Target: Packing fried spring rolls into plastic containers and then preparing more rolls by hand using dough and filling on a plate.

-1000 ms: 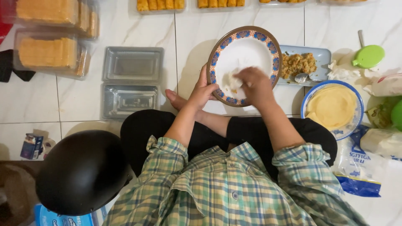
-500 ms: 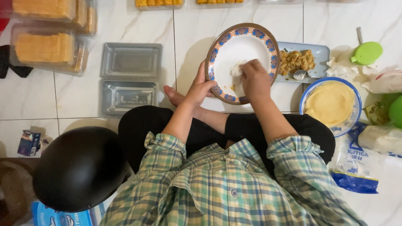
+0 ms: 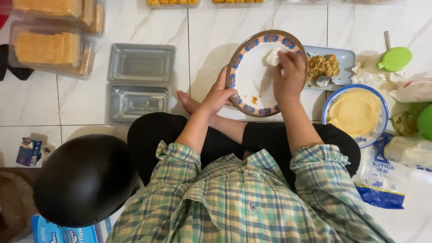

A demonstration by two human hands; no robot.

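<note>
I sat cross-legged on the tiled floor with my left hand closed on the near rim of the blue-and-orange patterned plate, thumb over the edge, holding it tilted up off the floor in front of my knees. My right hand pressed a small white wad, probably tissue, against the far side of the plate's white face, fingers curled onto it so that this grip was shut on the wad. A few orange crumbs lay on the plate close to my left thumb, so I judged the wiping was partway through and the near part not yet clean; the next stroke would call for dragging the wad back toward my left grip while that hand kept the plate steady. Just beyond my right hand sat a pale rectangular tray with crumbly filling and a spoon, and to the right of it a blue-rimmed bowl of thin yellow wrappers. Well off to the left of my left grip lay two empty clear plastic containers.
</note>
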